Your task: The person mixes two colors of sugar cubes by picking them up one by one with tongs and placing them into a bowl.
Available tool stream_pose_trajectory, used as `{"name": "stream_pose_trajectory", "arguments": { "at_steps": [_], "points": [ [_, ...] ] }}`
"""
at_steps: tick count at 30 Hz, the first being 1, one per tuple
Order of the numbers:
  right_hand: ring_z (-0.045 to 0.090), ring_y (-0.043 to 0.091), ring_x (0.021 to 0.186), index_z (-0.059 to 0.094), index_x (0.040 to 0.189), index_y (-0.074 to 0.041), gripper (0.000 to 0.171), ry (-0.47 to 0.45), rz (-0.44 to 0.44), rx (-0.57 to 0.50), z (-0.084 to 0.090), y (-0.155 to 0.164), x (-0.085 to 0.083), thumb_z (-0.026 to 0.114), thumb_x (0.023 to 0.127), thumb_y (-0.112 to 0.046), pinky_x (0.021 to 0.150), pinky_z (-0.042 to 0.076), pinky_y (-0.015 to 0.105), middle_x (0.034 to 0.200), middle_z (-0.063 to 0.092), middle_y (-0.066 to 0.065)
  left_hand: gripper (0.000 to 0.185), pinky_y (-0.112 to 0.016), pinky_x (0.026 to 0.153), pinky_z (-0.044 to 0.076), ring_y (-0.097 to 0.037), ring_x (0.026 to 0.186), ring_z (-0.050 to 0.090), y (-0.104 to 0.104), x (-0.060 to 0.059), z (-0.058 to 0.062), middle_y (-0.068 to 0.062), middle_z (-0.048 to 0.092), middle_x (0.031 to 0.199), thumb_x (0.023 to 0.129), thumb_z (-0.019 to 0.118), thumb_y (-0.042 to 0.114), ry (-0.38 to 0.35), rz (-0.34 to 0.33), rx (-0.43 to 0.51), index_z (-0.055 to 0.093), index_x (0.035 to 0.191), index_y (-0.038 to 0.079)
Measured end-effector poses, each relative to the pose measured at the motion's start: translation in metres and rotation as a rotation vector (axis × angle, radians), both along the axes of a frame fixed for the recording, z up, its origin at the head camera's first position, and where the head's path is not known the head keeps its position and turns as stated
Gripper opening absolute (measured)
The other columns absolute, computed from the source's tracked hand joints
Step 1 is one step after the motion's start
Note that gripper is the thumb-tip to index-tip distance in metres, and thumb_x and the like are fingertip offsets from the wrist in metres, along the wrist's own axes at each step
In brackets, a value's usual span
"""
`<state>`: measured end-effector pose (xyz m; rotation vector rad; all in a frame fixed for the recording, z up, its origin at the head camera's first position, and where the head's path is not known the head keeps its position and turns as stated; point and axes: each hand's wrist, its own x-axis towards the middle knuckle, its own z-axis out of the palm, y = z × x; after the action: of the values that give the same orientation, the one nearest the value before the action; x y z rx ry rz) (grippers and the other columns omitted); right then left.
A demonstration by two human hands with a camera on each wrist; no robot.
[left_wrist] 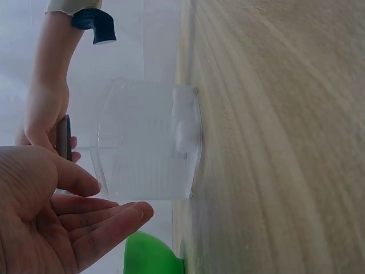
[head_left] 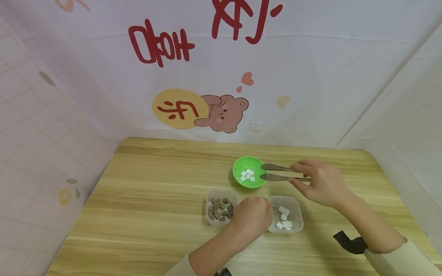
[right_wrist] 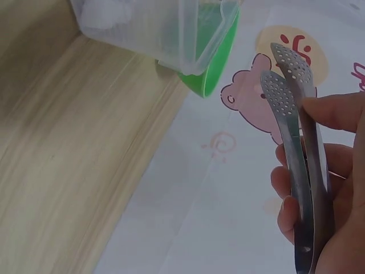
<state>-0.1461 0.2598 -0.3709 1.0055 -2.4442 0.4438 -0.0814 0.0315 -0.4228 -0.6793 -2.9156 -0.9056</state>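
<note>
My right hand (head_left: 321,183) grips metal tongs (right_wrist: 302,154) with perforated tips. The two tips stand apart at the right rim of a green bowl (head_left: 238,163) in the head view, with nothing between them. Several white cubes (head_left: 247,175) lie in that bowl. My left hand (head_left: 253,214) is at the left wall of a clear plastic container (head_left: 299,211) holding more white cubes (head_left: 284,217). In the left wrist view, the thumb and loosely extended fingers (left_wrist: 105,231) are right by the container's rim, holding nothing visible.
A second clear container (head_left: 208,199) with several brown cubes (head_left: 220,209) stands left of my left hand. All of these stand on a wooden table (head_left: 148,191). A white printed cloth (head_left: 304,73) hangs behind the table, with further cloth at both sides.
</note>
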Motion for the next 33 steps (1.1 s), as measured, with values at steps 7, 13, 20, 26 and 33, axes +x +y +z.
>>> {"name": "stream_pose_trajectory", "arguments": {
  "at_steps": [7, 13, 20, 26, 33],
  "points": [
    [0.062, 0.010, 0.064, 0.079, 0.104, -0.009, 0.034, -0.010, -0.002, -0.001, 0.003, 0.012, 0.013, 0.084, 0.071, -0.018, 0.054, 0.048, 0.026, 0.094, 0.075, -0.002, 0.047, -0.024, 0.040, 0.037, -0.009, 0.044, 0.042, -0.001, 0.001, -0.001, 0.004, 0.043, 0.051, 0.098, 0.056, 0.007, -0.008, 0.005, 0.011, 0.043, 0.054, 0.017],
    [0.061, 0.007, 0.066, 0.078, 0.100, -0.014, 0.034, -0.018, -0.002, 0.002, 0.004, 0.027, 0.024, 0.086, 0.067, -0.018, 0.055, 0.046, 0.022, 0.091, 0.074, -0.006, 0.047, -0.024, 0.039, 0.035, -0.009, 0.044, 0.040, 0.000, 0.001, -0.001, 0.004, 0.042, 0.050, 0.097, 0.057, 0.007, -0.001, 0.009, 0.015, 0.043, 0.053, 0.017],
    [0.061, 0.001, 0.068, 0.077, 0.099, -0.018, 0.038, -0.026, 0.018, 0.066, 0.009, 0.043, 0.033, 0.089, 0.063, -0.021, 0.057, 0.048, 0.022, 0.091, 0.074, -0.009, 0.048, -0.023, 0.039, 0.035, -0.008, 0.043, 0.040, 0.000, 0.001, -0.003, 0.004, 0.042, 0.050, 0.096, 0.058, 0.006, 0.030, 0.010, 0.015, 0.042, 0.053, 0.016],
    [0.060, -0.004, 0.070, 0.077, 0.095, -0.021, 0.037, -0.058, 0.027, 0.166, 0.015, 0.041, 0.040, 0.089, 0.060, -0.025, 0.055, 0.049, 0.023, 0.092, 0.071, -0.016, 0.048, -0.023, 0.039, 0.035, -0.008, 0.044, 0.040, 0.000, 0.001, -0.002, 0.004, 0.042, 0.050, 0.096, 0.058, 0.006, 0.028, 0.011, 0.022, 0.042, 0.052, 0.016],
    [0.055, -0.008, 0.066, 0.078, 0.089, -0.022, 0.034, -0.106, 0.081, 0.249, 0.014, 0.028, 0.044, 0.091, 0.058, -0.025, 0.052, 0.045, 0.020, 0.089, 0.068, -0.020, 0.049, -0.022, 0.039, 0.034, -0.007, 0.044, 0.037, -0.001, 0.002, -0.001, 0.005, 0.038, 0.049, 0.096, 0.058, 0.005, 0.041, -0.002, 0.034, 0.039, 0.052, 0.017]
  ]
}}
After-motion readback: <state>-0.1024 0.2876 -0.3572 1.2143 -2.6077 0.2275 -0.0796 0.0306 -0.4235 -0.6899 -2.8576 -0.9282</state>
